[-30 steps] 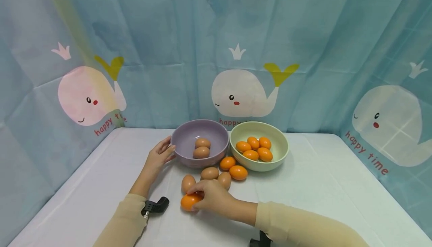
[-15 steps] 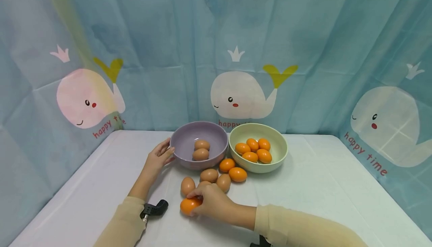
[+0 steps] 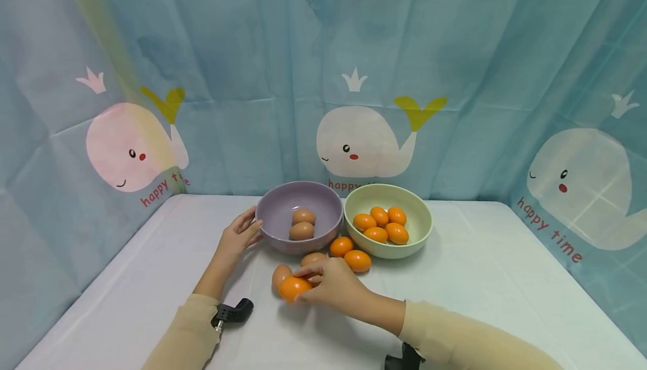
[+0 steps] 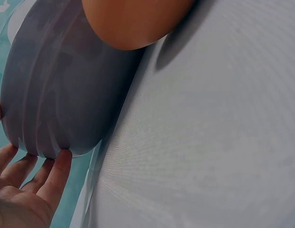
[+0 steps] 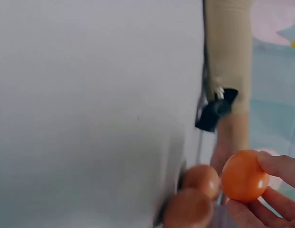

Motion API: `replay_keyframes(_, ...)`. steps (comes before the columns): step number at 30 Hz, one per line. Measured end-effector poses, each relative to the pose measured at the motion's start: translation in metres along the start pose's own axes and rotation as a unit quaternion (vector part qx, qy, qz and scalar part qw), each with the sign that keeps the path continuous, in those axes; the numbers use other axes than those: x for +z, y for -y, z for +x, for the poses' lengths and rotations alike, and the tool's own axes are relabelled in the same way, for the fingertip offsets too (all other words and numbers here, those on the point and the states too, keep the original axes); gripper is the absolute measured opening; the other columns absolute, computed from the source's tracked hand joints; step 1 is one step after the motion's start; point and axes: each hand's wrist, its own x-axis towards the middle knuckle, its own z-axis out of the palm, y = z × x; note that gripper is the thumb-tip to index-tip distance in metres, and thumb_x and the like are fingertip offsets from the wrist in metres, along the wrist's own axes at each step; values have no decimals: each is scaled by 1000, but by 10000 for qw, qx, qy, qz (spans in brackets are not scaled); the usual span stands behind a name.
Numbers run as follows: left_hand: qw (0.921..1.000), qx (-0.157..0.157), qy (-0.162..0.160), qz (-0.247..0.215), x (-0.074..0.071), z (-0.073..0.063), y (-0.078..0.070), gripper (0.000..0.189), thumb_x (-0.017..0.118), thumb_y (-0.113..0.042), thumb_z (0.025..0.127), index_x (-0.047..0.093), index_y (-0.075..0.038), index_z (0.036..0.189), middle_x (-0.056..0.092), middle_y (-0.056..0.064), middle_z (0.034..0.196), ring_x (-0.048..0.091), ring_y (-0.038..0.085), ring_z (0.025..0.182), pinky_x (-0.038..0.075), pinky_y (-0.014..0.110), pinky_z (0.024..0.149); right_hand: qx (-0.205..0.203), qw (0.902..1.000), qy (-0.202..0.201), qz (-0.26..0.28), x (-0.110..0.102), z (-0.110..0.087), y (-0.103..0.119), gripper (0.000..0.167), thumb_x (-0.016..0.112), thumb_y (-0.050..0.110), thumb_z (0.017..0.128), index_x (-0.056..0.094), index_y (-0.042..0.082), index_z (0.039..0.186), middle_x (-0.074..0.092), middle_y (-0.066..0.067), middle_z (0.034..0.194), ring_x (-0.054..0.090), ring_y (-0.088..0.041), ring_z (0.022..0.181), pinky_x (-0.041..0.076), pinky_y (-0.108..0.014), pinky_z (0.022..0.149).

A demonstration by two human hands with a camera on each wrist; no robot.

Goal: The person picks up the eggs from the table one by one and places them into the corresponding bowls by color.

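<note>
My right hand (image 3: 338, 286) pinches a glossy orange egg (image 3: 295, 289) between thumb and fingers, raised a little over the white table. In the right wrist view that orange egg (image 5: 244, 176) is beside two brown eggs (image 5: 189, 209). My left hand (image 3: 238, 233) touches the left side of a purple bowl (image 3: 268, 213) holding two brown eggs (image 3: 302, 231). Its fingertips (image 4: 64, 156) rest against the bowl's outer wall (image 4: 76, 90) in the left wrist view. A brown egg (image 3: 281, 275) sits just behind the held egg; another brown egg (image 3: 313, 259) is partly hidden by the right hand.
A pale green bowl (image 3: 422, 229) with several orange eggs (image 3: 397, 233) stands right beside the purple one. Two loose orange eggs (image 3: 357, 261) lie before the bowls. A blue whale-print curtain (image 3: 480, 78) borders the white table (image 3: 470, 280) at back and sides.
The right hand has lifted the orange egg off the table and moved it slightly right and away from the body. The left hand has stayed at the purple bowl.
</note>
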Motion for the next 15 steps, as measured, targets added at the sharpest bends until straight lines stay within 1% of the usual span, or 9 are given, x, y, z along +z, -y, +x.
replay_keyframes(5, 10000, 36, -18, -38, 0, -1, -1, 62, 54, -21, 104, 27, -9, 157, 27, 11, 164, 33, 30, 149, 54, 32, 104, 184, 9996, -170, 99, -19, 1, -1, 32, 86, 13, 74, 77, 10, 104, 73, -3, 101, 64, -10, 88, 57, -15, 69)
replay_keyframes(8, 10000, 52, 4, -42, -1, -1, 0, 62, 54, -20, 104, 26, -8, 157, 26, 12, 164, 33, 30, 149, 54, 31, 104, 236, 9990, -335, 175, -30, 2, -1, 31, 86, 14, 74, 78, 9, 104, 73, -6, 102, 66, -13, 90, 62, -22, 74)
replay_keyframes(11, 10000, 60, 14, -34, -1, -1, 0, 62, 54, -21, 104, 26, -7, 157, 26, 12, 164, 32, 31, 149, 53, 31, 105, 324, 9981, -443, 278, -40, 2, -2, 33, 87, 16, 75, 77, 9, 106, 74, -7, 106, 68, -15, 95, 63, -27, 82)
replay_keyframes(12, 10000, 59, 33, -33, -1, -1, 0, 62, 54, -21, 104, 25, -7, 158, 26, 12, 165, 32, 31, 149, 53, 32, 105, 379, 9977, -470, 311, -44, 2, -2, 34, 86, 16, 75, 77, 9, 107, 75, -7, 107, 68, -15, 95, 64, -27, 81)
replay_keyframes(15, 10000, 36, 33, -52, 0, -1, 0, 62, 54, -21, 104, 26, -8, 158, 26, 12, 165, 32, 31, 149, 53, 32, 105, 603, 9956, -553, 455, -54, 3, -1, 35, 86, 16, 76, 76, 10, 109, 75, -7, 108, 67, -14, 93, 63, -23, 72)
